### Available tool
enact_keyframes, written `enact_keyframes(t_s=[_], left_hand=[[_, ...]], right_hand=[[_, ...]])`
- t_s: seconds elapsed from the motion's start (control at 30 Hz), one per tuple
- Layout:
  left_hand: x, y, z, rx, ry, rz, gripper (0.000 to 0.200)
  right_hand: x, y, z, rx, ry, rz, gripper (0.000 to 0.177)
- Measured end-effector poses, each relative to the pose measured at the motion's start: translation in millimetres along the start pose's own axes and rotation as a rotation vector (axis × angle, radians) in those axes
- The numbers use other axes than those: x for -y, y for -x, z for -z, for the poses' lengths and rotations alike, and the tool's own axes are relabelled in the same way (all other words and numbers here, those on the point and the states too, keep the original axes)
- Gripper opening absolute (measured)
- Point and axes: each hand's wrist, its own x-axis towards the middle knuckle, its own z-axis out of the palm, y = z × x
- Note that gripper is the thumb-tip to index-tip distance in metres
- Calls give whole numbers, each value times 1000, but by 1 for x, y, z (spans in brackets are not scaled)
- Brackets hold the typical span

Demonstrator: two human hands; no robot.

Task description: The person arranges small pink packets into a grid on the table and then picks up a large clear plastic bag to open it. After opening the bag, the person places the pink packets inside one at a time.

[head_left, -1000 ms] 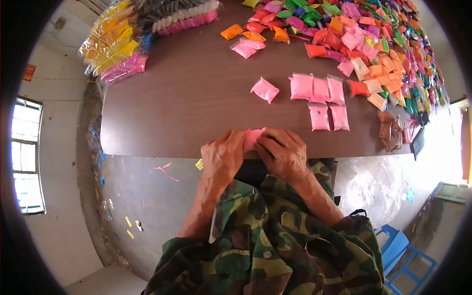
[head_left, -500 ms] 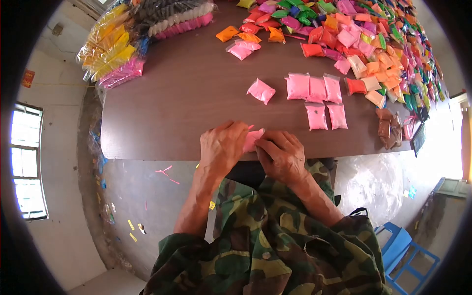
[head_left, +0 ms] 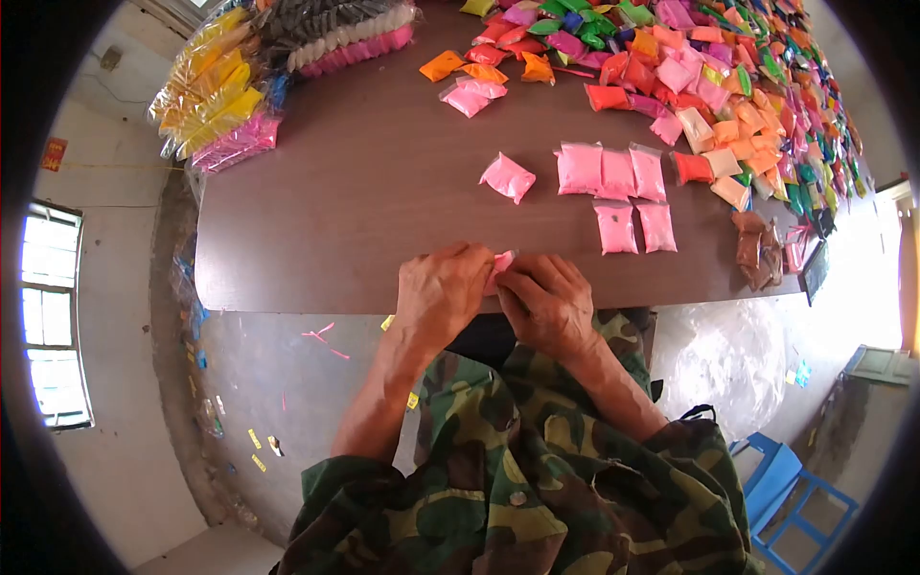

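Note:
A small pink packet [head_left: 495, 274] is between my two hands just above the table's front edge, mostly covered by fingers. My left hand [head_left: 446, 290] is closed on its left side, fingers bent over it. My right hand [head_left: 550, 303] pinches its right side with thumb and fingers. Beyond my hands lies a single pink packet [head_left: 508, 178]. To its right, several clear packets of pink material lie in two rows, among them an upper packet [head_left: 580, 170] and a lower packet [head_left: 616, 227].
A large heap of coloured packets [head_left: 671, 72] covers the table's far right. Stacked yellow packets [head_left: 216, 86] stand at the far left. Brown packets [head_left: 757, 251] lie near the right edge of the brown table [head_left: 364, 211]. A blue stool [head_left: 781, 489] stands on the floor at right.
My left hand has shifted slightly down and right, now covering more of the pink packet. My right hand stays almost in place. The packets on the table have not moved.

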Motion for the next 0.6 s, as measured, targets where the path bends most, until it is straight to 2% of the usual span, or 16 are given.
enact_keyframes(t_s=[0.07,0.17,0.27,0.37,0.47,0.6], left_hand=[[2,-3,2,19,-22,40,10],[26,0,2,-89,-123,103,8],[24,6,12,-158,-41,175,11],[18,12,3,-183,122,205,9],[19,19,-16,-254,177,179,8],[15,28,-30,-313,281,136,8]], right_hand=[[0,-1,2,1,2,-1,18],[-2,1,4,2,-4,-9,21],[-4,3,6,-12,-42,-51,25],[1,2,13,8,53,-59,26],[22,0,23,40,77,-182,33],[27,0,20,188,118,-194,53]])
